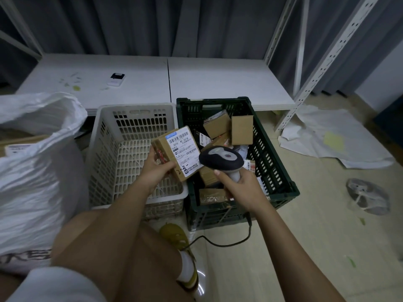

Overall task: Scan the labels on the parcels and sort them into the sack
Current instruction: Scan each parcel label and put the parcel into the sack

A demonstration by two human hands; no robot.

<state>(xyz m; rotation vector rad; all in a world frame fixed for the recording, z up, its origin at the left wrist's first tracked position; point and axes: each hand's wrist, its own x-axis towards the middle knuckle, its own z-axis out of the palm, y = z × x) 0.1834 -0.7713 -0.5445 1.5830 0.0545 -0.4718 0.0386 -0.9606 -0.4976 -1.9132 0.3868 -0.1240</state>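
Observation:
My left hand [156,168] grips a small cardboard parcel [177,152] with a white barcode label facing up, held above the white basket's right side. My right hand [238,185] holds the handle of a dark barcode scanner [220,159], whose head sits just right of the parcel's label. Several more cardboard parcels [241,129] lie in the dark green crate [277,168]. A large white sack [35,171] stands open at the left, with a flat box showing inside.
A white slotted basket [104,149] sits between sack and crate. The scanner's cable [220,241] trails over the floor by my yellow shoe [177,238]. A low white table [152,81] with a small device [116,79] stands behind. White shelving posts [309,79] and crumpled paper [333,138] are at right.

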